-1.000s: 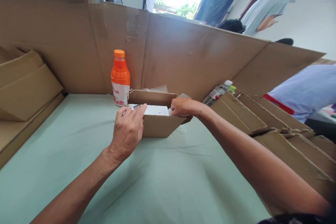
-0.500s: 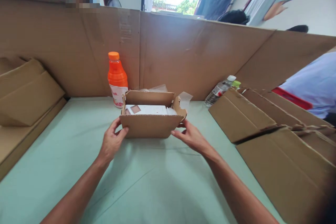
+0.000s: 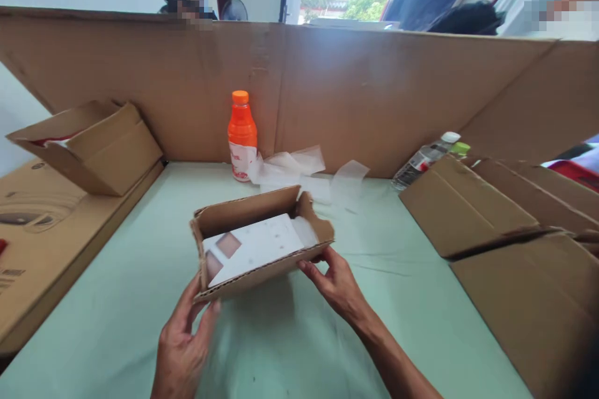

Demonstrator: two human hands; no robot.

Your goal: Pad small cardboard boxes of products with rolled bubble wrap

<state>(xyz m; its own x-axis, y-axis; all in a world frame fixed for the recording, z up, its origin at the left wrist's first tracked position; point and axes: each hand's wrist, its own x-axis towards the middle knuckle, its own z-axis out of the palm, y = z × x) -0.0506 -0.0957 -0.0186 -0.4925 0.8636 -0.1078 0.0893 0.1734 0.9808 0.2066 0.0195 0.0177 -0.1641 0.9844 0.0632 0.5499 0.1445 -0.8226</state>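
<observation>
A small open cardboard box (image 3: pixel 243 215) is held up off the pale green table (image 3: pixel 299 336), tilted toward me. Inside lies a white flat item (image 3: pixel 255 246) with brownish squares on it. My left hand (image 3: pixel 182 343) grips the box's near left corner from below. My right hand (image 3: pixel 334 280) holds the near right edge with its fingers under the box.
An orange drink bottle (image 3: pixel 242 136) stands by the cardboard back wall (image 3: pixel 355 93), with clear plastic wrappers (image 3: pixel 304 168) beside it. A clear water bottle (image 3: pixel 423 159) lies by flattened cartons (image 3: pixel 472 206) on the right. More cartons (image 3: pixel 98 146) sit left. Other people are beyond the wall.
Both hands moved from the box's top to its near corners, then lifted it off the table and drew it toward me, tilted. The wrappers behind it now show.
</observation>
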